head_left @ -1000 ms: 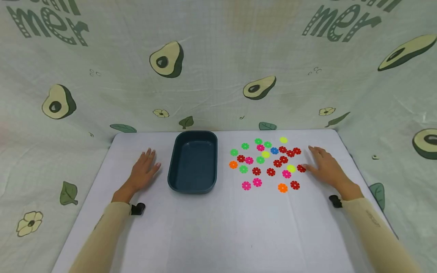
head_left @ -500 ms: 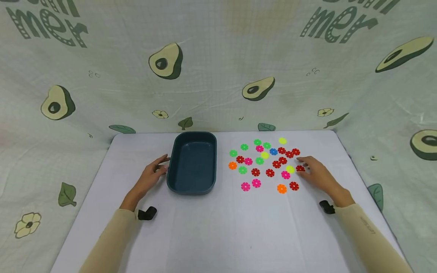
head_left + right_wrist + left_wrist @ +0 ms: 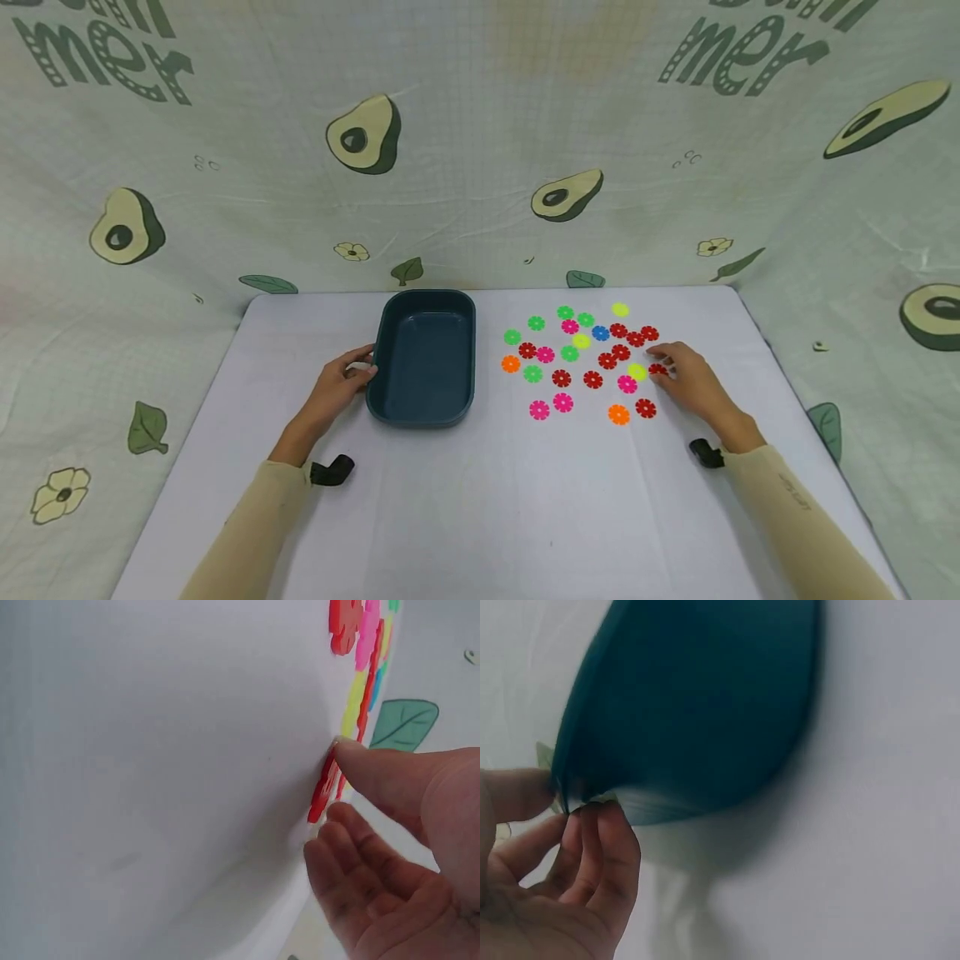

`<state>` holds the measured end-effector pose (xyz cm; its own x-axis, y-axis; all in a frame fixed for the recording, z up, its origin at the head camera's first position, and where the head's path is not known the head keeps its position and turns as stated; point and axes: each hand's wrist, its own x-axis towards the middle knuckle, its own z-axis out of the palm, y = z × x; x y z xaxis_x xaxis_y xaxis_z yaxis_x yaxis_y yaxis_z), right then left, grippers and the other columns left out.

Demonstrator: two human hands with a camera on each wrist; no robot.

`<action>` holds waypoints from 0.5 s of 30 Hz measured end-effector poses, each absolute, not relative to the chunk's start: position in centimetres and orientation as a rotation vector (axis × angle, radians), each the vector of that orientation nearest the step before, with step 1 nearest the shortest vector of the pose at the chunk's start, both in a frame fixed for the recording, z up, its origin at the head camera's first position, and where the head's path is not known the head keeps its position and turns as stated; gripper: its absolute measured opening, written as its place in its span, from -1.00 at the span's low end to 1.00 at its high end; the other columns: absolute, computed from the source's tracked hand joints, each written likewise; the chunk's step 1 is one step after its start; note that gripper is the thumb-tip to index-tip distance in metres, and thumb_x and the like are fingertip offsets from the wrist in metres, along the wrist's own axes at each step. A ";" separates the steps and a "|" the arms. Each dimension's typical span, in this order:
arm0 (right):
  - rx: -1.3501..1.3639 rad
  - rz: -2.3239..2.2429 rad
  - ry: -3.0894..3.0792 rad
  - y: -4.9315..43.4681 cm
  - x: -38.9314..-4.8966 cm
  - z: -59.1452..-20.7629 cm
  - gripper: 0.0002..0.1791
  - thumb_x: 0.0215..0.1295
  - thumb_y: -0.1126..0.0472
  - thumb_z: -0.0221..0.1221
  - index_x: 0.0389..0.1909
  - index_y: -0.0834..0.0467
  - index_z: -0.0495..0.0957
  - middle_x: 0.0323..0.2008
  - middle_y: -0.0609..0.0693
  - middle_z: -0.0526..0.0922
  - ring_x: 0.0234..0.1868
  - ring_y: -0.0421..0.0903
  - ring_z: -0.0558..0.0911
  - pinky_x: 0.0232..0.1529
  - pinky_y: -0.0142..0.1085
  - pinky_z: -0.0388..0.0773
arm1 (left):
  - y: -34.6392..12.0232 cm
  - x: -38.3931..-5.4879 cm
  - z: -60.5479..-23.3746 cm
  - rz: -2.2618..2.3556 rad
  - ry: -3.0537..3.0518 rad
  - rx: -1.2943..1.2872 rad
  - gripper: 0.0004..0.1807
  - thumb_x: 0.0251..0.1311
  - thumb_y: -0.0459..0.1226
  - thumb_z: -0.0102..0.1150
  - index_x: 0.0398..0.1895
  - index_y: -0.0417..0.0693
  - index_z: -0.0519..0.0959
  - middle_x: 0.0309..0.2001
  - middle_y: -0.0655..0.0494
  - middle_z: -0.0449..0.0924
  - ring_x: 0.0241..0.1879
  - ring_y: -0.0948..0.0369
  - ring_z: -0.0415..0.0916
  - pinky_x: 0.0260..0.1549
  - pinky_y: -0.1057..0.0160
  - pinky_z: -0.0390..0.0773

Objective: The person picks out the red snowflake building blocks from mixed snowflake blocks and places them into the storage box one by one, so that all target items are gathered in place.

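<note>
My left hand (image 3: 336,390) pinches the left rim of a dark teal rectangular tray (image 3: 420,417). In the left wrist view the thumb (image 3: 525,793) lies over the tray's rim and the fingers bend beneath it. On the right, my right hand (image 3: 693,382) is low over the table beside a red notched disc (image 3: 657,369). Its thumb tip touches or nearly touches that disc (image 3: 324,787), while the fingertips curve beside it with a gap. The disc lies flat on the table.
Several flat flower-like discs lie scattered between tray and right hand, including a green disc (image 3: 533,373), an orange disc (image 3: 618,415), a yellow disc (image 3: 637,372) and a blue disc (image 3: 601,333). The white table (image 3: 480,517) ends at a hanging patterned cloth (image 3: 465,167).
The left hand has moved right from the bare table to the tray's rim and taken hold of it. The right hand has shifted slightly left, its fingers more bent around the red disc.
</note>
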<state>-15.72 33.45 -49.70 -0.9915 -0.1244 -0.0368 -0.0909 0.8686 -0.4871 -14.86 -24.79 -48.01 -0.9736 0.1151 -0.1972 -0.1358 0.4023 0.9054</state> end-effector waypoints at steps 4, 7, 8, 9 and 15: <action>-0.103 -0.758 2.952 33.4 -15.7 -49.3 -0.51 0.35 0.46 0.34 0.26 0.45 0.49 0.07 0.43 0.54 0.06 0.35 0.54 0.18 0.26 0.54 | -24.6 -14.8 -47.5 1.661 2.367 -0.078 -0.41 0.61 -0.30 0.07 0.60 -0.27 0.27 0.26 -0.23 0.37 -0.11 0.29 0.51 -0.11 0.38 0.60; -0.075 -0.764 2.921 33.7 -16.1 -49.1 -0.55 0.34 0.47 0.34 0.22 0.46 0.51 0.02 0.43 0.57 0.01 0.34 0.56 0.13 0.24 0.56 | -24.6 -14.9 -47.3 1.670 2.341 -0.132 -0.42 0.60 -0.30 0.08 0.60 -0.23 0.29 0.24 -0.18 0.37 -0.14 0.25 0.49 -0.15 0.35 0.60; -0.071 -0.768 2.910 33.8 -16.2 -49.1 -0.56 0.34 0.47 0.34 0.21 0.47 0.52 0.00 0.43 0.58 0.00 0.33 0.56 0.12 0.23 0.57 | -24.6 -14.9 -47.3 1.675 2.332 -0.142 -0.41 0.60 -0.30 0.09 0.60 -0.23 0.29 0.23 -0.17 0.37 -0.14 0.25 0.48 -0.15 0.34 0.60; -0.070 -0.771 2.901 33.9 -16.4 -49.0 -0.57 0.34 0.47 0.35 0.19 0.47 0.53 -0.01 0.42 0.60 -0.01 0.32 0.57 0.10 0.21 0.58 | -24.6 -15.0 -47.2 1.676 2.327 -0.151 -0.41 0.59 -0.30 0.09 0.60 -0.22 0.29 0.23 -0.17 0.37 -0.15 0.25 0.48 -0.16 0.34 0.60; -0.019 -0.810 2.828 34.3 -16.8 -48.6 -0.61 0.34 0.43 0.37 0.12 0.47 0.55 -0.05 0.40 0.64 -0.04 0.29 0.60 0.07 0.17 0.61 | -24.5 -15.2 -47.1 1.691 2.293 -0.164 -0.40 0.58 -0.32 0.11 0.61 -0.22 0.29 0.23 -0.17 0.37 -0.19 0.27 0.49 -0.21 0.34 0.62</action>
